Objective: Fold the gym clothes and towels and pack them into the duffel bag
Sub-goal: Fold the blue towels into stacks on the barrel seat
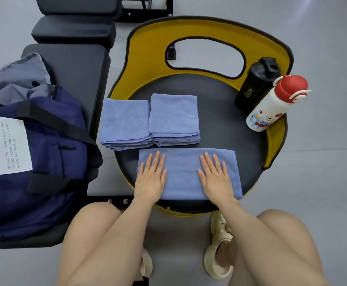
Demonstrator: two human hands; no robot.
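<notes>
A blue towel (184,172), folded into a long strip, lies across the near side of the round dark seat (226,141). My left hand (151,178) presses flat on its left end and my right hand (215,178) presses flat on its right part, fingers straight. Two folded blue towels sit side by side just beyond: one (125,122) at the seat's left edge, the other (174,118) next to it. The navy duffel bag (36,162) stands open on the black bench (75,69) at the left, with grey cloth (18,79) showing at its top.
A black shaker bottle (255,83) and a white bottle with a red cap (275,104) stand at the seat's right edge. The seat has a yellow rim with a handle cut-out (205,54). My knees and cream clogs (218,244) are below, on grey floor.
</notes>
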